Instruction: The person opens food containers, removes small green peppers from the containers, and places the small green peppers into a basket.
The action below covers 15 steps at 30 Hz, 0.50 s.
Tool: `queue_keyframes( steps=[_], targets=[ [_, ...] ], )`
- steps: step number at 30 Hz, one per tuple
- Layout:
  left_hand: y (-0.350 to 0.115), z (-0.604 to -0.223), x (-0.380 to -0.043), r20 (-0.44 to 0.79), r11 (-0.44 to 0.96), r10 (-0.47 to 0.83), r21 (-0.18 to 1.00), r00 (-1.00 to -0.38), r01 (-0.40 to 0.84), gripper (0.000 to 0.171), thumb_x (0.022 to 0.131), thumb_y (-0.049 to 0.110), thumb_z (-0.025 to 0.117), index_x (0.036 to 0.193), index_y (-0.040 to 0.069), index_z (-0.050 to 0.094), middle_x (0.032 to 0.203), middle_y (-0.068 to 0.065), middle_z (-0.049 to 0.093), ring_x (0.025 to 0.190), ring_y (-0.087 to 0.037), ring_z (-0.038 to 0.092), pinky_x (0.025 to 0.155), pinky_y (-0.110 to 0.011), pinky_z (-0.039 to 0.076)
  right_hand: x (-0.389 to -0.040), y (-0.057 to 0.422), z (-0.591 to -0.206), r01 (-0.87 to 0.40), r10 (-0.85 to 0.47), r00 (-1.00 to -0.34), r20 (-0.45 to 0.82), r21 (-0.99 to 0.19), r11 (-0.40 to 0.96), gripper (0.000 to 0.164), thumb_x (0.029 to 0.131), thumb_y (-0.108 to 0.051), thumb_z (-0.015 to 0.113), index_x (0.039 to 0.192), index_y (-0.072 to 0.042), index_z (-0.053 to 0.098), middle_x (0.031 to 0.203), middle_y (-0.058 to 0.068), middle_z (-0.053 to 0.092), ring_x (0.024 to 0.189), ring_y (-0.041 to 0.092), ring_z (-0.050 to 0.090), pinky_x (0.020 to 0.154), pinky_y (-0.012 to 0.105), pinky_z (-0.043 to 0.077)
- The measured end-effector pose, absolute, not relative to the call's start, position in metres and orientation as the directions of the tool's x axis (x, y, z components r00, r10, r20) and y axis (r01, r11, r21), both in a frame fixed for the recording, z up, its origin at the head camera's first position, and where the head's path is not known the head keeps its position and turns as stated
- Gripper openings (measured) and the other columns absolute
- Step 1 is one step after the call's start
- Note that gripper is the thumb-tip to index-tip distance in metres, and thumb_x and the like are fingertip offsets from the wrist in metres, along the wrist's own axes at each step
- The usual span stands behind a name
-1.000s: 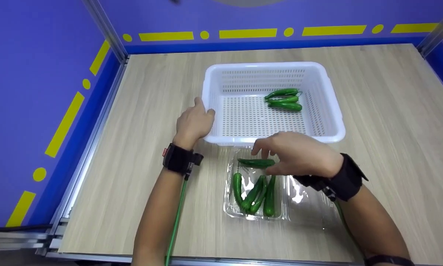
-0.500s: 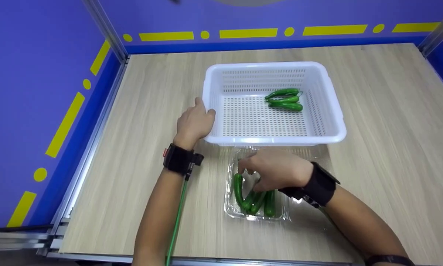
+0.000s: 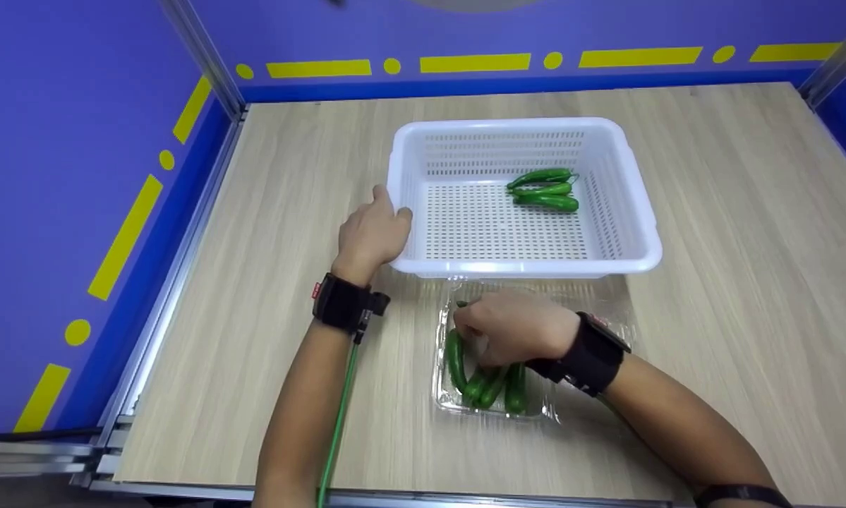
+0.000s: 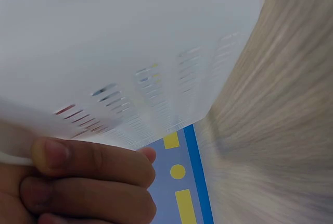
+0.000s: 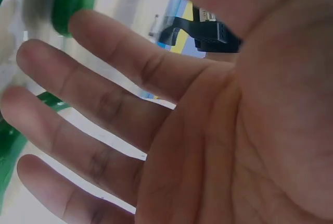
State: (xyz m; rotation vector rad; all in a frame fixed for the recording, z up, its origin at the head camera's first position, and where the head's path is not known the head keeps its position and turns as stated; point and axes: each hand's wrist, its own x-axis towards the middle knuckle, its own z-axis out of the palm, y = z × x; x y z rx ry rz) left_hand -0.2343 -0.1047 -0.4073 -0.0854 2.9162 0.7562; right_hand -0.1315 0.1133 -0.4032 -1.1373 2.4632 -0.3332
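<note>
My left hand (image 3: 375, 229) grips the left rim of a white perforated basket (image 3: 518, 267), thumb over the rim; its curled fingers (image 4: 99, 164) show against the outer wall in the left wrist view. Several green chili peppers (image 3: 546, 203) lie in the basket's right half. My right hand (image 3: 518, 327) is inside a clear plastic clamshell box (image 3: 445, 406), above the peppers there. In the right wrist view its fingers (image 5: 99, 91) are spread and nearly straight, with a green pepper (image 5: 73, 5) near the index fingertip. Several peppers (image 3: 455, 360) show in front of the hand; others are partly hidden beneath it.
The box's clear lid (image 3: 592, 416) lies folded out to the right on the wooden table (image 3: 740, 282). The basket stands just behind the box. Blue walls (image 3: 479, 81) with yellow marks close off the back and left. A green cable (image 3: 338, 423) runs along the left forearm.
My right hand has moved left and down into the clear box, covering the pepper at its back. The box has shifted slightly right. My left hand and the basket stay put.
</note>
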Motion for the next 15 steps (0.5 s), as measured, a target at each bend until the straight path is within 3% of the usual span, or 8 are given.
queue_keyframes(
  steps=[5,11,15],
  targets=[
    [-0.1047,-0.4065,-0.2344,-0.139,0.874,-0.018,0.479,-0.990,-0.083,0.058,0.103,0.041,0.040,0.144,0.001,0.039,0.105,-0.021,0.069,0.086,-0.032,0.067,0.074,-0.049,0.052,-0.1313,0.1137,-0.4039,-0.688,-0.772,-0.598,-0.216,-0.356,0.632,0.020,0.072,-0.008,0.071,0.087,-0.018,0.064,0.078,-0.006,0.067,0.068,0.014,0.063,0.062,0.033,0.052],
    [-0.1048,-0.4063,-0.2344,-0.143,0.872,-0.019,0.483,-0.989,-0.087,0.058,0.102,0.039,0.039,0.145,0.000,0.038,0.104,-0.020,0.069,0.084,-0.030,0.067,0.072,-0.048,0.053,-0.1308,0.1132,-0.4035,-0.750,-0.811,-0.569,-0.134,-0.321,0.579,0.035,0.077,-0.012,0.076,0.110,-0.018,0.069,0.090,-0.002,0.074,0.072,0.015,0.067,0.067,0.036,0.056],
    [-0.1049,-0.4069,-0.2343,-0.143,0.872,-0.024,0.481,-0.989,-0.091,0.058,0.103,0.040,0.040,0.145,0.001,0.038,0.107,-0.021,0.069,0.088,-0.032,0.067,0.076,-0.050,0.052,-0.1315,0.1120,-0.4048,-0.783,-0.838,-0.526,-0.142,-0.304,0.543,0.041,0.080,-0.015,0.077,0.120,-0.022,0.070,0.083,-0.004,0.072,0.065,0.011,0.059,0.065,0.035,0.054]
  ],
)
